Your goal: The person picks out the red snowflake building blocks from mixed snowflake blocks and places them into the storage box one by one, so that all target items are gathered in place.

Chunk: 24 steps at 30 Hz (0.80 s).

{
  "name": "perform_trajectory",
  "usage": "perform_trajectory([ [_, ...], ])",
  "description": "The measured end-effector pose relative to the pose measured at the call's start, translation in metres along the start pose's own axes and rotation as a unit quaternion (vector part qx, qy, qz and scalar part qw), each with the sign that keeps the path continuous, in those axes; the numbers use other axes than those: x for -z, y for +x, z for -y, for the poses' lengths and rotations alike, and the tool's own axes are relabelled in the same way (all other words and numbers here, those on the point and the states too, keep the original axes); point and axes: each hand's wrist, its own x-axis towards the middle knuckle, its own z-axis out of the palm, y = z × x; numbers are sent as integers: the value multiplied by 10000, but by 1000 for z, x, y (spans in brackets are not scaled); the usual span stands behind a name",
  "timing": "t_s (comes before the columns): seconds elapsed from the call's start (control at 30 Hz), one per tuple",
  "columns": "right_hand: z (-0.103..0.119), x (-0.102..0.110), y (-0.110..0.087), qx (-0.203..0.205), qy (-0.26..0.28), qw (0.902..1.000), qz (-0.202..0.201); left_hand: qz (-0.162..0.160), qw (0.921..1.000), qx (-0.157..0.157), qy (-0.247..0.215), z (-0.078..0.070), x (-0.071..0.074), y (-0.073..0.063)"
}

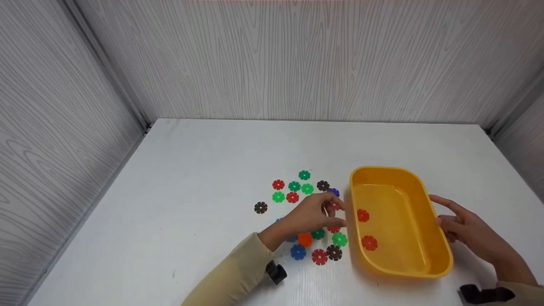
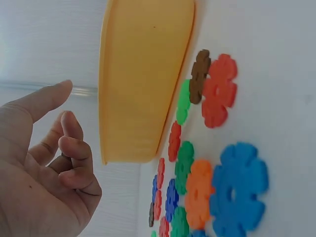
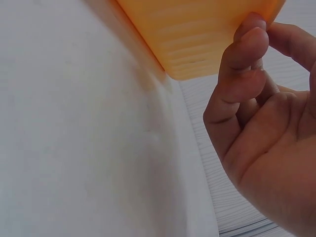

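A yellow plastic tray (image 1: 389,272) stands on the table with two red flower-shaped discs (image 1: 369,243) inside, along its left side. My left hand (image 1: 312,214) hovers over the scattered discs, just left of the tray; its thumb and index fingertips are apart and nothing shows between them. In the left wrist view the other fingers (image 2: 76,148) are loosely bent. My right hand (image 1: 471,231) is at the tray's right side, its thumb and bent fingers (image 3: 247,49) holding the rim. Under and around the left hand lie flower discs, including an orange one (image 1: 304,240).
Several more flower discs lie left of the tray: a brown one (image 1: 261,207), a blue one (image 1: 298,252), a light green one (image 1: 339,239) and a red one (image 1: 319,256). The white table (image 1: 191,191) is bounded by pale wood-grain panels (image 1: 276,63) at the back and sides.
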Motion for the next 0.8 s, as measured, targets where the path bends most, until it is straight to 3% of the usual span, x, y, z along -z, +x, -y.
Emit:
perform_trajectory([
  [0.3,-2,0,0,82,93,9999,1,679,9947,55,771,25,11,-20],
  [0.5,-3,1,-1,233,208,9995,79,1204,9868,-26,1079,29,13,-28],
  [0.8,-2,1,1,169,76,9998,90,1577,9565,309,2435,26,8,-35],
])
